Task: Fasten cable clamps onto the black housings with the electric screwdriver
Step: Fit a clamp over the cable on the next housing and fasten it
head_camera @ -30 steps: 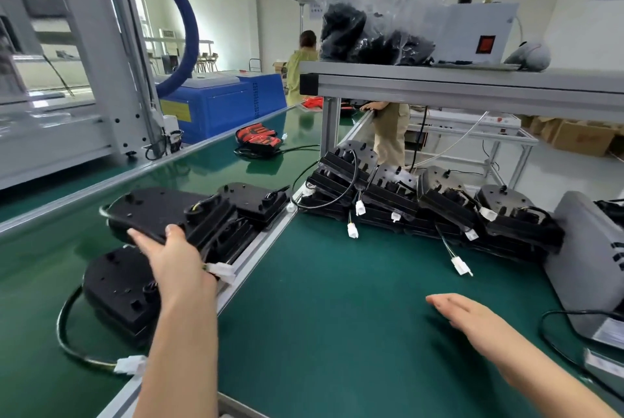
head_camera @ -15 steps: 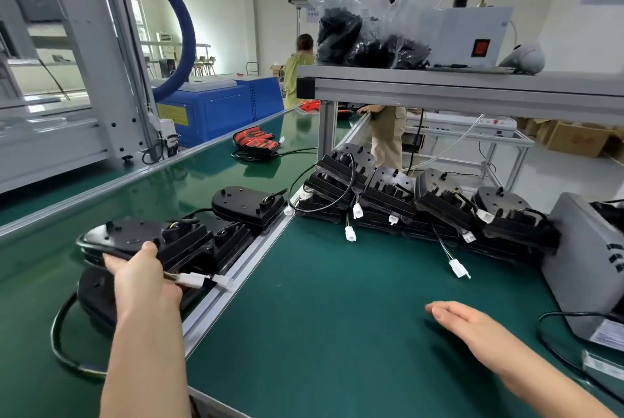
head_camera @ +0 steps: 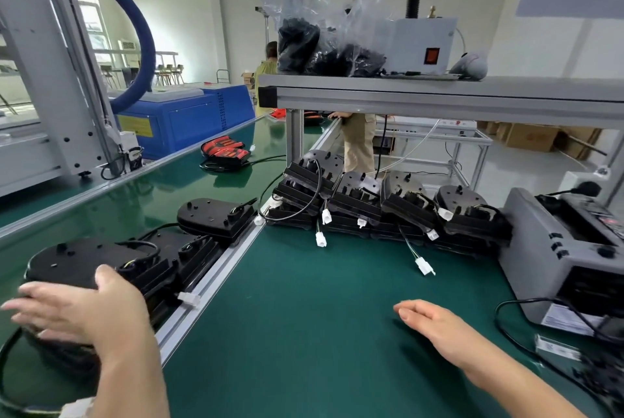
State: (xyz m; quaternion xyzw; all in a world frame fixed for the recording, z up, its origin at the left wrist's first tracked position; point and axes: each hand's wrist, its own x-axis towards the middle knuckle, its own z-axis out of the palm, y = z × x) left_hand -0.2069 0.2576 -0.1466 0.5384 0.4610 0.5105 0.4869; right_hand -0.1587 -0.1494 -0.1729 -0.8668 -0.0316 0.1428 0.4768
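A black housing [head_camera: 77, 265] with a cable and white plug lies on top of other housings on the green conveyor at the lower left. My left hand [head_camera: 77, 313] is at its near edge, thumb on the top, fingers stretched out straight to the left along its side. One more housing [head_camera: 216, 218] sits further along the conveyor. A row of stacked housings [head_camera: 388, 205] with dangling white connectors [head_camera: 424, 265] stands at the back of the green mat. My right hand [head_camera: 435, 323] is flat and relaxed just over the mat, holding nothing. No screwdriver can be made out.
An aluminium rail [head_camera: 216, 279] divides conveyor from mat [head_camera: 304, 316]. A grey machine [head_camera: 557, 259] with a black cable stands at the right. The overhead shelf [head_camera: 439, 93] carries bags of black parts [head_camera: 324, 46] and a white box [head_camera: 425, 46]. A person [head_camera: 359, 141] stands behind.
My left hand carried the housing left and down onto the stack on the conveyor, and its fingers have straightened out. My right hand has stayed nearly still.
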